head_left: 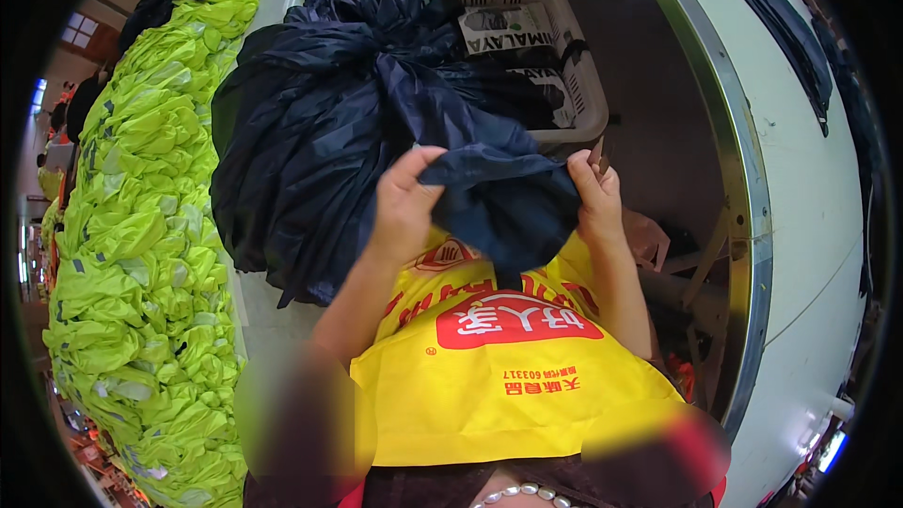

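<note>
A dark navy piece of cloth (508, 198) is stretched between my two hands, its upper edge running from one to the other. On its left side my left hand (404, 202) pinches it between thumb and fingers. My right hand (597, 196) is closed on the opposite corner. A thin brownish thing shows by the right fingertips; what it is I cannot make out. The cloth looks joined to a large gathered heap of dark navy fabric (310, 141) on the left, though folds hide where. Its lower part hangs over my yellow apron (489, 414).
Beyond the heap stands a white plastic basket (591, 99) holding printed packets and dark cloth. Bright yellow-green garments (141, 254) are piled along the left. A metal-edged pale table (800, 226) curves along the right, with folded dark cloth (776, 23) on it.
</note>
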Demonstrator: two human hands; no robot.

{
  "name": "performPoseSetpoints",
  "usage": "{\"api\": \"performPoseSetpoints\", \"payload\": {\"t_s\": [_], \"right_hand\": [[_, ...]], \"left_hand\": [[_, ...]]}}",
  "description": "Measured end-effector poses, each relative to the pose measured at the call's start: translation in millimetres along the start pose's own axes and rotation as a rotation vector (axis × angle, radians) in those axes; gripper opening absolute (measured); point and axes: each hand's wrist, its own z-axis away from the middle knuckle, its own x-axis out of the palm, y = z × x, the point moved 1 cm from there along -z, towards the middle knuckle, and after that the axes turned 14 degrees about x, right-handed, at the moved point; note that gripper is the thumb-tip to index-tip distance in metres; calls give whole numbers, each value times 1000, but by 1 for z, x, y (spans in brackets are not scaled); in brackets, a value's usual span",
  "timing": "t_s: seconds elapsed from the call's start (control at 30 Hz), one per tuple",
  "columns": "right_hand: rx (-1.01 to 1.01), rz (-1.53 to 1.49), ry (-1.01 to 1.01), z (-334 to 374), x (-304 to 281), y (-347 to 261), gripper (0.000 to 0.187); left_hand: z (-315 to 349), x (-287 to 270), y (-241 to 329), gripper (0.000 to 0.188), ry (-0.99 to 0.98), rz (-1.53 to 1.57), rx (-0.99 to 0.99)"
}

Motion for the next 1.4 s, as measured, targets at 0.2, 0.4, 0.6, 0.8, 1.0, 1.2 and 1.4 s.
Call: {"api": "performPoseSetpoints", "payload": {"t_s": [0.2, 0.4, 0.6, 0.8, 1.0, 1.2, 1.4], "right_hand": [[-16, 237, -86, -8, -33, 2, 16], [129, 250, -102, -7, -13, -3, 18], [-268, 828, -17, 3, -1, -35, 17], [-563, 996, -102, 28, 49, -47, 25], [-600, 1015, -133, 20, 45, -29, 22], [-752, 1124, -48, 32, 54, -35, 19], [-267, 770, -29, 34, 39, -32, 9]], "left_hand": [[-23, -16, 40, 16, -260, -136, -365], [-14, -32, 23, 24, -98, 343, -472], [-10, -29, 20, 24, -155, 248, -463], [-10, -13, 17, 19, -118, 337, -499], [-10, -2, 20, 14, -196, 211, -506], [-8, 18, 8, 14, -160, 162, -486], [-9, 21, 9, 15, -100, 392, -565]]}}
